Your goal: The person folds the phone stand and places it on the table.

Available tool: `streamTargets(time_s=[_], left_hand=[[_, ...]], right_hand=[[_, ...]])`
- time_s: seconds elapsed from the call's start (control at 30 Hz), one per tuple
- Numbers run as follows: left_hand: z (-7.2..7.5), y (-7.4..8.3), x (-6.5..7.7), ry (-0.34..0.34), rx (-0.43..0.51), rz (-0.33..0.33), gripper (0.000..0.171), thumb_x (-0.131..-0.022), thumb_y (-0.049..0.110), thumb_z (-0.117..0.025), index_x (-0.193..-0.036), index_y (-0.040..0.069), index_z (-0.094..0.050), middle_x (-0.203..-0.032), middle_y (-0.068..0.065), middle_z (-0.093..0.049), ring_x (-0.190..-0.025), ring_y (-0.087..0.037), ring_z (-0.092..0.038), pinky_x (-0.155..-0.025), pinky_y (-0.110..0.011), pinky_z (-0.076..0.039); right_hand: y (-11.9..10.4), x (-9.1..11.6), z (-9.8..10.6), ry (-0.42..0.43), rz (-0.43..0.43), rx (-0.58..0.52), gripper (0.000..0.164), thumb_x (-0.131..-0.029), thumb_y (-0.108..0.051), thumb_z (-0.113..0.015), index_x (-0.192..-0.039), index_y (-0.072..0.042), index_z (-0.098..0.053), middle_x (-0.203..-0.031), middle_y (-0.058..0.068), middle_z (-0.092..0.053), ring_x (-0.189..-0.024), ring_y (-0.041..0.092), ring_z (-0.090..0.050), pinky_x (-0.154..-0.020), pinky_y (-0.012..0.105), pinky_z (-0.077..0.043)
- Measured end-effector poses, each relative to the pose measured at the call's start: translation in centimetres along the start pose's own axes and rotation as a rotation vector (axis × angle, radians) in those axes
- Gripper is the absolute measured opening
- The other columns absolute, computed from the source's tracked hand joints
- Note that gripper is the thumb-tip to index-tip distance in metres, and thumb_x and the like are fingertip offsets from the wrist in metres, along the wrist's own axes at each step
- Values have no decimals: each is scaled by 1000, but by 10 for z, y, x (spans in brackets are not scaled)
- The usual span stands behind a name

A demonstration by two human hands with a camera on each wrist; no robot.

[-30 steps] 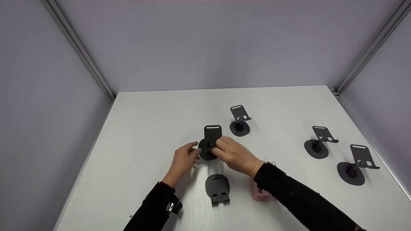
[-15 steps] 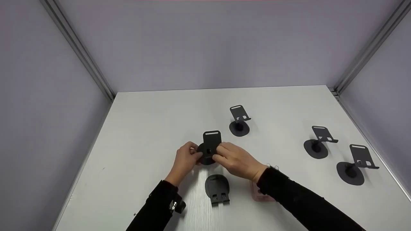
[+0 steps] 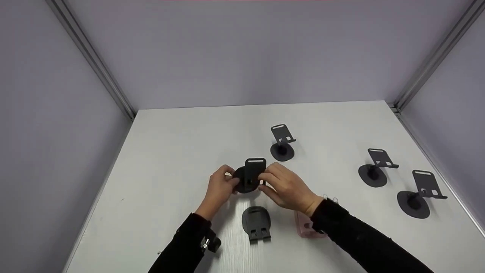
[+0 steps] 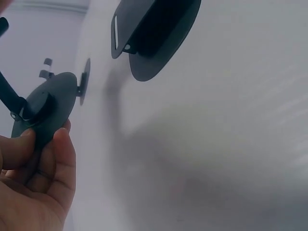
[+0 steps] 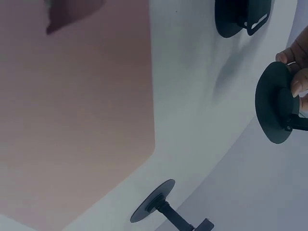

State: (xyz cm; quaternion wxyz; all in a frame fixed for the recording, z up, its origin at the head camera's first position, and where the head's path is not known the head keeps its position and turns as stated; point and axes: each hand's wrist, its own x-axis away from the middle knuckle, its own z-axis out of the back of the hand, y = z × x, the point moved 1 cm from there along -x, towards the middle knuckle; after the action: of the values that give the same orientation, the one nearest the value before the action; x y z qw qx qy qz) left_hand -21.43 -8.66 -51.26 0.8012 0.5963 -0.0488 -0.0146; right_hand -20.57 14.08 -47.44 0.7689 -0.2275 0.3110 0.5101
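A black phone stand [image 3: 254, 167] with a slotted plate and a round base [image 4: 57, 91] is held above the white table, its plate raised away from the base. My left hand [image 3: 220, 185] pinches the rim of that base between thumb and fingers, seen closely in the left wrist view. With curled fingers my right hand [image 3: 286, 185] grips the right edge of the plate near its lower lip. Toward me lies a folded phone stand [image 3: 256, 223], flat on the table. In the right wrist view, the held base [image 5: 272, 103] shows its underside hinge arm.
Unfolded phone stands stand farther off: one at the back [image 3: 282, 151], two at the right, a nearer one [image 3: 413, 204] and a farther one [image 3: 373, 175]. A pink box-like thing [image 3: 305, 227] lies partly hidden under my right forearm. Walls enclose the white table [image 3: 159, 159].
My left fingers have closed on the base's rim. The stand has come slightly toward me, its plate shifting right and turning from the base, while my right hand has moved a little right.
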Motion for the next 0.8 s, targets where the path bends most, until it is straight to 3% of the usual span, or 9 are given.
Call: streamTargets(time_s=[0.13,0.23,0.37,0.6,0.8], left_hand=[[-1,2,1,-14,53,6,11,-96,-6,-62,-103,-1,-56,-84,-17,-74,-68,-23,-72,-67,-42,-62],[-2,4,1,-24,79,4,11,-97,-5,-62,-104,0,-55,-85,-17,-74,-71,-22,-73,-69,-37,-63],[-4,5,3,-45,101,-18,11,-97,-4,-63,-104,1,-55,-87,-17,-74,-77,-24,-75,-71,-35,-63],[-8,8,5,-80,84,-62,12,-97,-5,-63,-105,0,-55,-90,-19,-75,-79,-26,-76,-71,-35,-63],[-12,8,5,-79,89,-54,12,-96,-6,-64,-105,-1,-56,-90,-20,-75,-81,-27,-76,-71,-35,-63]], right_hand=[[2,0,7,85,-93,-12,19,-99,-15,-68,-110,-1,-61,-95,6,-56,-84,18,-53,-73,28,-48],[4,1,12,118,-192,-59,23,-97,-11,-70,-113,1,-59,-94,8,-54,-84,17,-53,-73,24,-47],[5,3,15,118,-335,-187,26,-92,-3,-74,-114,0,-60,-90,4,-56,-78,14,-53,-68,22,-44],[1,2,20,100,-585,-412,6,-95,-3,-71,-101,-5,-69,-83,-4,-66,-73,7,-56,-64,21,-46],[-2,1,25,63,-707,-560,6,-98,-9,-68,-94,-4,-70,-81,-1,-68,-74,8,-60,-66,21,-49]])
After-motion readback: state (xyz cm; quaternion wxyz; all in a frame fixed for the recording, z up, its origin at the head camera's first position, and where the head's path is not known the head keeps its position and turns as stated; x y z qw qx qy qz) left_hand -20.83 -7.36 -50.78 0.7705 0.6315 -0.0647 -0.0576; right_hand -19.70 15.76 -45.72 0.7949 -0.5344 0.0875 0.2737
